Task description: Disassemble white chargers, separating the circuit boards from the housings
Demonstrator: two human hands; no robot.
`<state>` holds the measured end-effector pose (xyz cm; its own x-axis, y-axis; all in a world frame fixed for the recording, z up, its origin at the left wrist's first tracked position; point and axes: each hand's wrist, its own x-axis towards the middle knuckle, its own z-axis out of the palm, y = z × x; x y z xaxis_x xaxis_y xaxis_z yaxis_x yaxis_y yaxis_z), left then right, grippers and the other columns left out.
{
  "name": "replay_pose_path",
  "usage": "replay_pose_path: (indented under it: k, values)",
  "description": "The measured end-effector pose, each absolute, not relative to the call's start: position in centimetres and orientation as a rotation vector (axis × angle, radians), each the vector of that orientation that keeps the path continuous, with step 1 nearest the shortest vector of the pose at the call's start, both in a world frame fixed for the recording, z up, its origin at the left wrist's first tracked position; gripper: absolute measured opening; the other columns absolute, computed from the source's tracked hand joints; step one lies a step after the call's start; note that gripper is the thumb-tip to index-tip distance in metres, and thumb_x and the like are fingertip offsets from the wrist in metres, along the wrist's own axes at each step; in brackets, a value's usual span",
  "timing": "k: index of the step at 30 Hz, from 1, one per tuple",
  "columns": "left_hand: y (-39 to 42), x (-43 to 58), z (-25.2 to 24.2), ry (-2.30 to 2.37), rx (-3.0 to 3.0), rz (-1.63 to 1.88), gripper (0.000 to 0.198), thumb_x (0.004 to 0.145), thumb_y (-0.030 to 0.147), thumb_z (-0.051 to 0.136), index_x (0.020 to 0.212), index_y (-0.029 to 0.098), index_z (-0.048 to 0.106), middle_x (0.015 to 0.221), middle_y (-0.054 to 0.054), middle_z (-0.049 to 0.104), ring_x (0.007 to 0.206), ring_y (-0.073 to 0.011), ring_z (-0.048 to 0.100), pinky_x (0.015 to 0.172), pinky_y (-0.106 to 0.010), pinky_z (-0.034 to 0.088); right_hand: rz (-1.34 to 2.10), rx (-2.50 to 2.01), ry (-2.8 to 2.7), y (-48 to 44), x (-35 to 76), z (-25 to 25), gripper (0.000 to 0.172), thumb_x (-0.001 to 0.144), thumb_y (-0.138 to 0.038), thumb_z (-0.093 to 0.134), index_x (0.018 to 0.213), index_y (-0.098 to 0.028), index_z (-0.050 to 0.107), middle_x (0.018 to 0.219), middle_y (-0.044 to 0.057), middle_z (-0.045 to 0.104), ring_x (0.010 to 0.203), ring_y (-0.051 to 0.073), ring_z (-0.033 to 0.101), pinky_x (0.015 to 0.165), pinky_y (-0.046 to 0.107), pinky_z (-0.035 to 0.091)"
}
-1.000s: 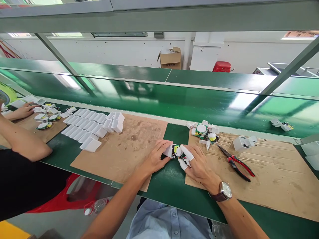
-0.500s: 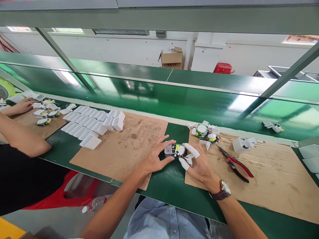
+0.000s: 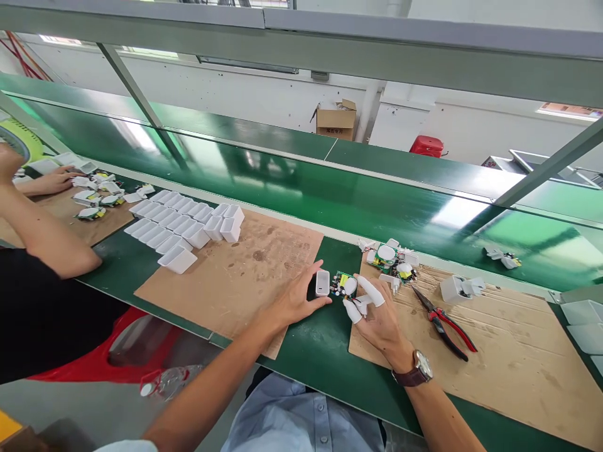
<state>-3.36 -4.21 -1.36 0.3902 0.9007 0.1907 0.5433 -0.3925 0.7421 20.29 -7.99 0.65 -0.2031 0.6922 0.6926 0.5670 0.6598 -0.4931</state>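
My left hand [image 3: 298, 295] grips a small white plastic box [image 3: 323, 284] between thumb and fingers, its open side turned toward the right. Just right of it, my right hand [image 3: 379, 320], with white covers on some fingertips, pinches a circuit board [image 3: 343, 285] that carries a round white part and yellow pieces. A white plug piece [image 3: 362, 304] hangs by the board under those fingers. A narrow gap separates box and board. Beyond my right hand lies a heap of circuit boards [image 3: 387, 254] with white plugs.
Red-handled pliers [image 3: 445, 323] and a white box with a plug piece [image 3: 456, 290] lie on the right cardboard [image 3: 522, 351]. Rows of white boxes [image 3: 176, 226] stand on the left. A co-worker's arm [image 3: 51, 220] reaches over more boards [image 3: 97, 194] at far left.
The white box and the circuit board have come apart, leaving a gap between them. The box now faces more toward the camera. The whole view has tilted slightly.
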Motion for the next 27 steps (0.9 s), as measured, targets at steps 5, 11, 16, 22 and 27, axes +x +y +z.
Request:
replay_pose_path:
  k: [5,11,16,22,27]
  values:
    - [-4.1,-3.3,-1.6,1.065,2.279,0.978,0.068,0.095,0.023,0.068,0.154,0.03,0.036,0.148,-0.01,0.056,0.141,-0.0273,0.053,0.121,-0.051,0.044,0.135,-0.932,-1.945,-8.2,20.3,0.3,0.07,0.093,-0.011,0.065,0.156,-0.027,0.037,0.129,0.014,0.066,0.112,0.029,0.063,0.093,0.053,0.058]
    - [-4.0,-3.3,-1.0,1.037,2.344,1.002,0.065,0.096,0.018,0.064,0.154,0.027,0.038,0.145,-0.012,0.058,0.141,-0.0283,0.05,0.12,-0.054,0.044,0.125,-0.931,-2.001,-8.3,20.3,0.6,0.072,0.094,-0.009,0.063,0.158,-0.027,0.034,0.133,0.015,0.065,0.112,0.029,0.063,0.093,0.053,0.058]
    - [-4.1,-3.2,-0.8,1.009,2.368,0.985,0.066,0.096,0.019,0.066,0.154,0.027,0.037,0.144,-0.012,0.058,0.14,-0.0278,0.051,0.119,-0.053,0.045,0.108,-0.966,-2.024,-8.3,20.3,0.9,0.068,0.095,-0.011,0.062,0.156,-0.025,0.036,0.13,0.014,0.067,0.11,0.03,0.063,0.091,0.052,0.058]
    - [-4.1,-3.1,-0.6,0.979,2.396,0.983,0.064,0.097,0.018,0.064,0.155,0.026,0.037,0.143,-0.012,0.058,0.139,-0.0273,0.052,0.118,-0.052,0.046,0.13,-1.018,-2.067,-8.4,20.3,0.7,0.067,0.095,-0.011,0.062,0.155,-0.025,0.036,0.129,0.014,0.067,0.112,0.03,0.061,0.094,0.052,0.056]
    - [-4.1,-3.2,-0.6,0.977,2.429,0.951,0.063,0.097,0.017,0.062,0.155,0.027,0.037,0.145,-0.012,0.058,0.14,-0.0282,0.052,0.118,-0.053,0.046,0.127,-1.03,-2.082,-8.4,20.1,0.6,0.069,0.095,-0.01,0.06,0.156,-0.025,0.034,0.128,0.014,0.066,0.111,0.03,0.061,0.094,0.051,0.056]
